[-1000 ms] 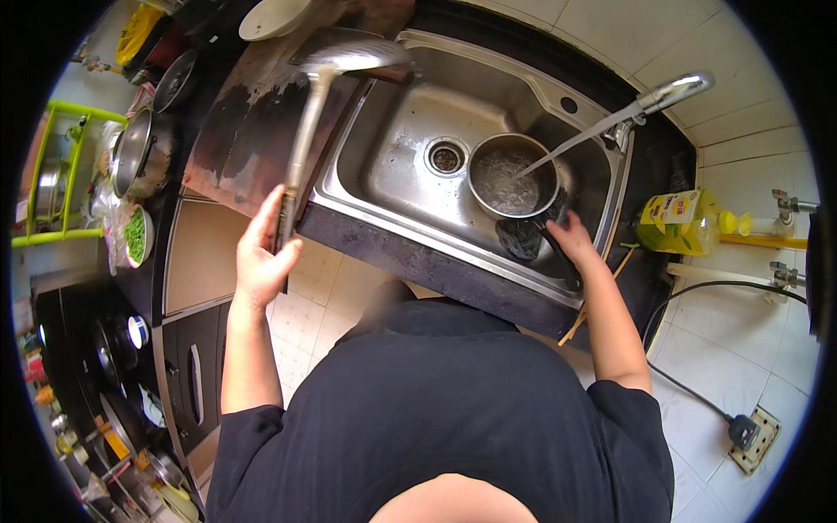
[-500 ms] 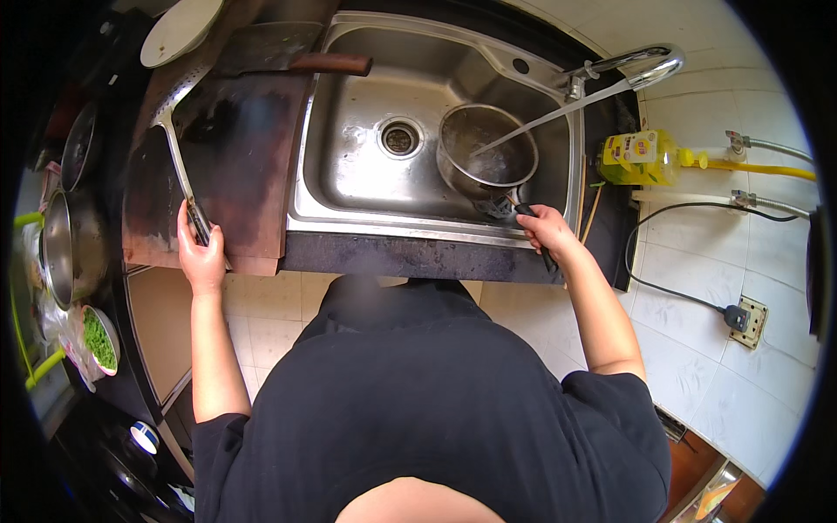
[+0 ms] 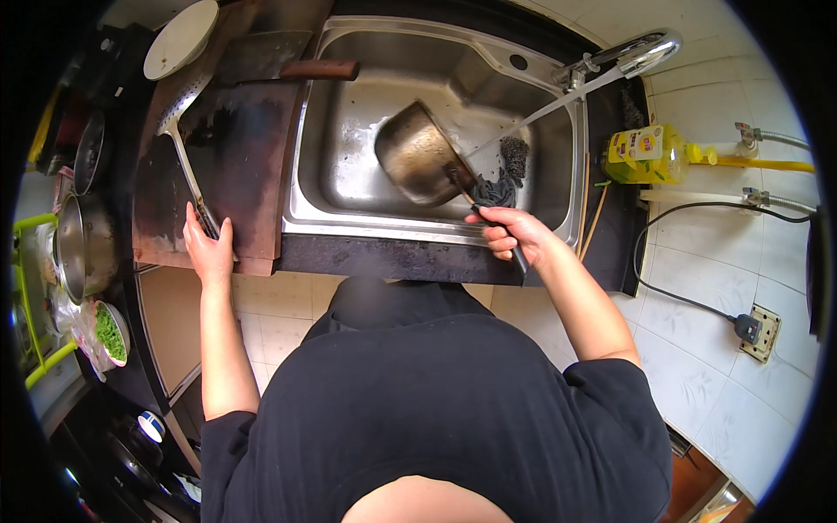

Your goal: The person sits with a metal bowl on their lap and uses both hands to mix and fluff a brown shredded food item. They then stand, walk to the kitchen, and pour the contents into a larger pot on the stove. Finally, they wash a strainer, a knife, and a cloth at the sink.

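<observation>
My right hand [image 3: 514,235] grips the black handle of a small metal saucepan [image 3: 421,152], which is tipped on its side over the sink [image 3: 344,148]. The pan's browned outside shows and its mouth faces right, its inside hidden. Water runs from the faucet [image 3: 649,57] down past the rim. Dark scouring pads [image 3: 514,157] lie in the sink by the pan. My left hand [image 3: 209,248] lies on the wooden cutting board [image 3: 240,174], fingers spread around the handle end of a slotted metal spoon [image 3: 180,152] without closing on it.
A cleaver [image 3: 321,70] lies across the board's far edge, its wooden handle over the sink. A white plate [image 3: 181,39] sits far left. Yellow detergent bottle [image 3: 647,155] and chopsticks [image 3: 595,218] are at right. Left stand a steel pot [image 3: 87,248] and a bowl of chopped greens [image 3: 111,334].
The saucepan has moved left and tipped from upright onto its side, uncovering the scouring pads. My right hand moved left with it. My left hand's fingers have loosened from the spoon handle.
</observation>
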The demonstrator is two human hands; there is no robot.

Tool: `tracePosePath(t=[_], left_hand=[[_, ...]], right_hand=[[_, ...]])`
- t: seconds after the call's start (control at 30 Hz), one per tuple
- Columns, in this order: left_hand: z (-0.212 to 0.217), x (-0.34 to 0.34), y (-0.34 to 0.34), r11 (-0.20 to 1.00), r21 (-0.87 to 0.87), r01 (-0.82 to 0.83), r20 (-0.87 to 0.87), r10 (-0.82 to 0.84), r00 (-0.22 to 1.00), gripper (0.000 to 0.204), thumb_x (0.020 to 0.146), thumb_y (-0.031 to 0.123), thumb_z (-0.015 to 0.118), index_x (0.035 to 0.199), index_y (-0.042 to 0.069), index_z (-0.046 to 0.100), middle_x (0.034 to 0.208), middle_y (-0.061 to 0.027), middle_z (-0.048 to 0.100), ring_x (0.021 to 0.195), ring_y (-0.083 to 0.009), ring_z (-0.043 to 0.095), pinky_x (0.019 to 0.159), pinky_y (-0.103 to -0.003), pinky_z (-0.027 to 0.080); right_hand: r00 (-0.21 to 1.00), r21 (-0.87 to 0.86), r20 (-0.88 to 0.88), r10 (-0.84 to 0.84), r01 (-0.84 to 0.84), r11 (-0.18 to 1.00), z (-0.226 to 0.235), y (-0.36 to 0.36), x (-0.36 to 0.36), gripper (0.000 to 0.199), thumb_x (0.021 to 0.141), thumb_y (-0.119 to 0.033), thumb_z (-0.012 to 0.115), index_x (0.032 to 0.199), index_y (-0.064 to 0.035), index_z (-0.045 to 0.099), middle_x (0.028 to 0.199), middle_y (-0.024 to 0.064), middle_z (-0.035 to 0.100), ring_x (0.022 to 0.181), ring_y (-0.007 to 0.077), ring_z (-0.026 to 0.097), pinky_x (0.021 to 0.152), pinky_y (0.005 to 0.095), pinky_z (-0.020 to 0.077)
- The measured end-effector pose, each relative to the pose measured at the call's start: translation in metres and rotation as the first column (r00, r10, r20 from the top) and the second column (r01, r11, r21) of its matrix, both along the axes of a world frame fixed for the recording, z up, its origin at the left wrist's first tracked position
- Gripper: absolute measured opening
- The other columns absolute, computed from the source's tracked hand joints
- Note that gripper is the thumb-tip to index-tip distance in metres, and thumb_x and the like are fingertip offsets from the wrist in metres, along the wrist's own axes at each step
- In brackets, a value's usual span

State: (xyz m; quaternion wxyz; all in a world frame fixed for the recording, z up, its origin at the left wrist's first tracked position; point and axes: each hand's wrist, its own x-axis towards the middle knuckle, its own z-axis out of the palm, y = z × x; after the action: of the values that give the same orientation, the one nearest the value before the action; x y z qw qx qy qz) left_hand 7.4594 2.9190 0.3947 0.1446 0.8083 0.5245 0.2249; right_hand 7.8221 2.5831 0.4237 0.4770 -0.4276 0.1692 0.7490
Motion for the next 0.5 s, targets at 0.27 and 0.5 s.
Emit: tracePosePath(t=[0.27,0.5], left_hand=[[0.019,0.003,-0.03,0.951,0.303,0.06,-0.041,-0.05,0.998,0.06,0.08,0.022,0.064,0.131,0.006,0.038,0.13,-0.0175,0.04,0.121,-0.0346,0.035,0.102,-0.044,0.027],[0.062,0.071,-0.084,0.901,0.28,0.331,0.058,-0.361,0.931,0.047,0.081,0.012,0.059,0.125,0.002,0.044,0.128,-0.015,0.045,0.119,-0.0316,0.04,0.101,-0.041,0.028]], right_hand=[[0.789,0.366,-0.609,0.082,0.187,0.912,-0.037,0.008,-0.029,0.034,0.096,-0.033,0.036,0.101,-0.0046,0.054,0.051,-0.0045,0.037,0.034,0.0051,0.034,0.034,0.025,0.0337],[0.844,0.414,-0.526,0.106,0.146,0.899,-0.036,-0.008,-0.007,0.027,0.096,-0.031,0.037,0.095,-0.008,0.052,0.049,-0.0057,0.035,0.033,0.0044,0.033,0.034,0.0244,0.0349]])
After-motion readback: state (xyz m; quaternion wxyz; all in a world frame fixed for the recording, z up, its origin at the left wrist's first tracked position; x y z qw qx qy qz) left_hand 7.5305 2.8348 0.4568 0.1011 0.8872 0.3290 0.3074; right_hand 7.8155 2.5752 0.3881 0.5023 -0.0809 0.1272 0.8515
